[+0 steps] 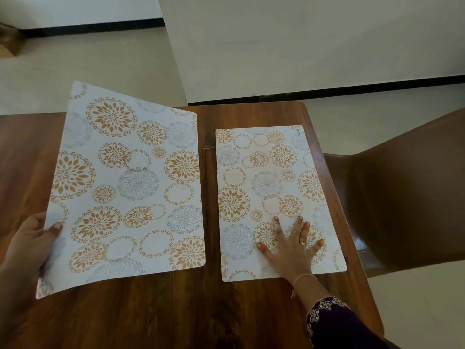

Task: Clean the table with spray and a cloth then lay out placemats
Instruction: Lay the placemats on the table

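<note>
two floral-patterned white placemats point(125, 187)

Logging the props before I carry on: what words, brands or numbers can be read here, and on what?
"KUBER": tiny print running sideways at the far right corner of the right placemat; it is small, so the reading is not certain.
On the left placemat: flower pattern only, no text seen.
On the table and chair: none.

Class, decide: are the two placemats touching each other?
Apart. The head view shows a strip of bare table running between the left placemat and the right placemat.
</note>
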### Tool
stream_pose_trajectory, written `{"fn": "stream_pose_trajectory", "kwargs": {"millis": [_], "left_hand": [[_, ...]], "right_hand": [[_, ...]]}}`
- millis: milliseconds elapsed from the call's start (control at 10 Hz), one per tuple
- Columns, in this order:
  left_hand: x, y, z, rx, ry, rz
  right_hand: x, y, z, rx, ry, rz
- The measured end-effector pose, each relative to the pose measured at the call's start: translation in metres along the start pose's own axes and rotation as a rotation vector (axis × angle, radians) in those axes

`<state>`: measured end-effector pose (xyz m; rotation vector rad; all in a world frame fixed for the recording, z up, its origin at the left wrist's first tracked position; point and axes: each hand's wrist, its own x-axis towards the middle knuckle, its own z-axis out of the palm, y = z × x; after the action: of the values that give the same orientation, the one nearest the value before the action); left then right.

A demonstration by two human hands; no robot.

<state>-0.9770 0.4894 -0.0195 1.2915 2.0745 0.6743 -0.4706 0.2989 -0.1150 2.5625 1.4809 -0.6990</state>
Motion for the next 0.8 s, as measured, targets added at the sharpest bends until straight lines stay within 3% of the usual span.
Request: {"fn": "stream_pose_trajectory", "kwargs": {"millis": [300, 400, 500, 600, 800], "left_hand": [[-0.043, 0.041, 0.013, -0.082, -0.176, -0.015], [-0.057, 0.049, 0.018, -0.125, -0.230, -0.090], [-0.074, 0.056, 0.022, -0.135, -0.201, -0.108], [-0.087, 0.054, 0.027, -0.150, -0.197, -0.103], [-0.092, 0.038, 0.022, -0.158, -0.236, -0.048]], "right_hand": [[0.007, 0.000, -0.013, 0.036, -0.206, -0.012], [0.003, -0.002, -0.022, 0.140, -0.129, 0.000], [-0.011, -0.022, -0.032, 0.379, 0.190, -0.049], [-0.026, -0.059, -0.043, 0.857, 0.191, -0.110], [-0.043, -0.135, -0.056, 1.625, -0.495, 0.198]]}}
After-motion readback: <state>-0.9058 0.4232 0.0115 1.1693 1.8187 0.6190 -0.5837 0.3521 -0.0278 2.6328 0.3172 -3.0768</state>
